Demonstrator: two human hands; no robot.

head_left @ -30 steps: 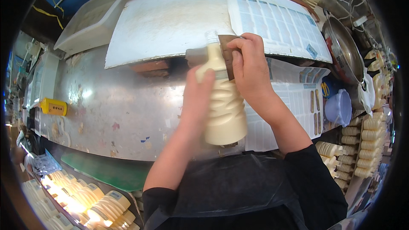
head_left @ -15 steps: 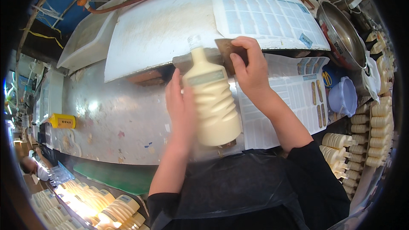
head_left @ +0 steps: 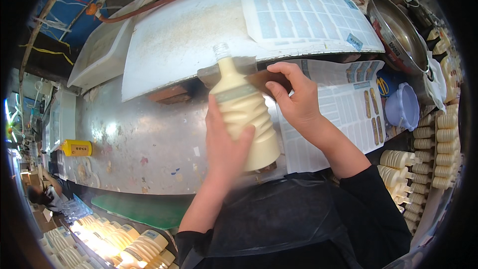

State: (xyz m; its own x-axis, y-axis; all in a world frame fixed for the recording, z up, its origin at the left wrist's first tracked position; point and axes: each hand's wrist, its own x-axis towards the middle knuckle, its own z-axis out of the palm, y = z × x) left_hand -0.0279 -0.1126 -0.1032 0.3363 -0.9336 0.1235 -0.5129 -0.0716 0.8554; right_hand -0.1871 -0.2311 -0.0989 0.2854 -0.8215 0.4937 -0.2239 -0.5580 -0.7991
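Note:
A cream bottle (head_left: 261,134) with wavy ridges and a clear threaded neck lies in front of me, neck pointing away. A grey-blue label strip (head_left: 238,92) runs across its shoulder. My left hand (head_left: 225,144) grips the bottle's left side, thumb laid over the ridges. Between the thumb and fingers of my right hand (head_left: 298,97) is a flat brown scraper-like piece (head_left: 269,78), its edge at the right end of the strip. Behind the neck sits a dark grey block (head_left: 206,75), partly hidden by the bottle.
A label sheet (head_left: 303,17) lies on the raised white board (head_left: 184,35); another sheet (head_left: 318,119) is on the metal table (head_left: 134,134). A purple bucket (head_left: 402,107) and metal pan (head_left: 398,30) stand right. A yellow bottle (head_left: 77,148) lies left. Ridged bottles (head_left: 142,246) fill both lower sides.
My left hand has moved right, onto the bottle, its thumb now across the ridges. The brown piece has tilted from upright to nearly level and come against the bottle's shoulder.

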